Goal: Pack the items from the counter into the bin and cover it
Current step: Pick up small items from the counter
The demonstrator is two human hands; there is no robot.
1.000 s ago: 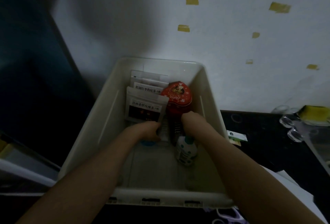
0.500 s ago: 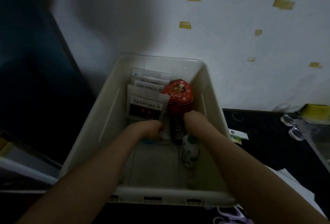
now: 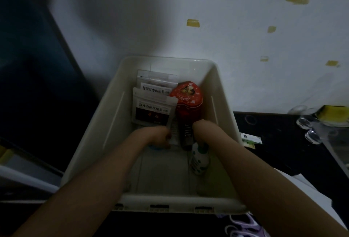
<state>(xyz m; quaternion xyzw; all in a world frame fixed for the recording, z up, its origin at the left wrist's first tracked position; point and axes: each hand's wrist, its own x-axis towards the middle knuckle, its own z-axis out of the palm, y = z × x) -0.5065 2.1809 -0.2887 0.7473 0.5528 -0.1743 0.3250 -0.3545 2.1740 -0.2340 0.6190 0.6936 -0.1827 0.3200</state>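
A white plastic bin [image 3: 105, 123] stands against the wall. Inside at the back lean tea pouches [image 3: 153, 110] and a red heart-patterned tin [image 3: 188, 95]. A dark red pack [image 3: 186, 133] lies in front of the tin, and a white bottle with green dots [image 3: 200, 158] lies on the bin floor. Both my hands reach into the bin. My left hand [image 3: 158, 135] curls its fingers against a thin white packet [image 3: 174, 133], with something blue [image 3: 154, 147] under it. My right hand [image 3: 204, 127] bends down beside the dark pack, above the bottle; its fingers are hidden.
A black counter [image 3: 283, 142] lies to the right, with a small card [image 3: 251, 139], clear glassware [image 3: 309, 129] and a yellow sponge [image 3: 334, 113]. White paper [image 3: 311, 195] lies at the right front. A dark panel [image 3: 28, 66] stands to the left.
Both hands stay at the same spot among the items in the bin. The white bottle has shifted slightly to the right.
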